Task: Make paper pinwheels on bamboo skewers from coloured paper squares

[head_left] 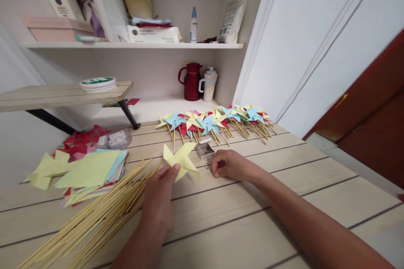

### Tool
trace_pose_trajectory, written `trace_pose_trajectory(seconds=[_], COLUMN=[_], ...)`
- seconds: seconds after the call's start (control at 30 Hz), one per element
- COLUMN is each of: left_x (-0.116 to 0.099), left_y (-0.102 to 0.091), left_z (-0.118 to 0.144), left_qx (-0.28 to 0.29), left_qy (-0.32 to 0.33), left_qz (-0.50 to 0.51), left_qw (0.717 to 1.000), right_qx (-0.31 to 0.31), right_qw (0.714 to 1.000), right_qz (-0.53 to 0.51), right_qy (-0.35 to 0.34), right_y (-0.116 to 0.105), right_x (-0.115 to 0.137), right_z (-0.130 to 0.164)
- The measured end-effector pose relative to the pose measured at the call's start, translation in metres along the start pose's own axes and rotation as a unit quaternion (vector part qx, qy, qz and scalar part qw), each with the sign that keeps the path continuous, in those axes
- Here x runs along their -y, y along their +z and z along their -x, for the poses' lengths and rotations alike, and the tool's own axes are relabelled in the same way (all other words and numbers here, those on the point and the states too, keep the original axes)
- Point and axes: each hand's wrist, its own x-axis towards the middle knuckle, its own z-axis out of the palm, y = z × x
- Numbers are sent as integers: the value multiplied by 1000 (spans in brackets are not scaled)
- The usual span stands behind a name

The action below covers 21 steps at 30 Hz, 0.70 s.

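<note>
A yellow paper pinwheel [186,155] is pinched between the thumb and fingers of my left hand [162,189], held just above the table. To its right, my right hand [229,164] rests low with its fingers curled and pressed together near the tabletop. Whatever those fingertips hold, if anything, is too small to make out. Beside them lie a few tiny shiny pieces [207,164]. A small open box [205,149] of little metal pieces stands just behind. Under and left of my left hand, long thin wooden sticks [110,206] spread in a loose bundle.
Pinwheels on sticks [208,124] lie in a row along the back. Left are coloured paper sheets [91,170], folded yellow pinwheels [47,168] and a clear plastic box [118,138]. A raised wooden stand [63,94] overhangs there. A red jug [192,82] and a cup [208,85] stand behind.
</note>
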Motion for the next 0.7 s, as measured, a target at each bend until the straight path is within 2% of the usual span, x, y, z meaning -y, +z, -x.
trace_pose_trajectory(seconds=[0.1, 0.27, 0.4, 0.6, 0.7], left_x=[2, 3, 0, -1, 1], left_y=[-2, -2, 3, 3, 2], left_z=[-2, 0, 6, 8, 9], left_qx=[-1, -11, -33, -22, -13], left_qy=[9, 48, 93, 217, 257], left_qz=[-19, -62, -77, -158, -194], left_qw=[1000, 997, 992, 963, 947], right_qx=[-23, -140, -152, -158, -167], right_qw=[1000, 979, 957, 960, 960], right_qz=[-19, -145, -240, -202, -176], right_qy=[-10, -29, -52, -111, -138], right_y=[-2, -7, -1, 12, 18], right_x=[8, 30, 42, 61, 69], right_z=[2, 12, 19, 30, 34])
